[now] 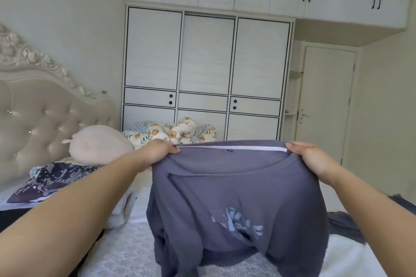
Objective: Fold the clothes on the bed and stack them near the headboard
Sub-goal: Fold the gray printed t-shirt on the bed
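— Clothes first: where was the grey shirt [236, 198]?

— Held up in the air over the bed [126, 254], between both hands. The left hand [161, 149] pinched the left end of the neckline, fingers curled over the cloth; the right hand [309, 155] gripped the right end the same way. The white inner band of the collar was stretched taut between them.

— And the rest of it?

— It hung down from the hands, the front with its pale blue print [238, 222] facing the camera, the lower hem bunched and touching the patterned bedcover.

— What lay around?

— To the left, near the tufted headboard [33, 119], a dark patterned folded cloth [49, 182] rested on the bed, and behind it a round pinkish plush cushion [99, 144]. Farther back, a crumpled floral quilt [175, 131] sat against the foot of the white wardrobe [207, 56]. Another dark garment [346, 222] lay on the bed to the right, partly under the right forearm.

— Anything in the way?

— The raised shirt itself hid much of the bed's middle; the left forearm crossed in front of the space leading toward the headboard. A closed door [326, 101] stood at the far right.
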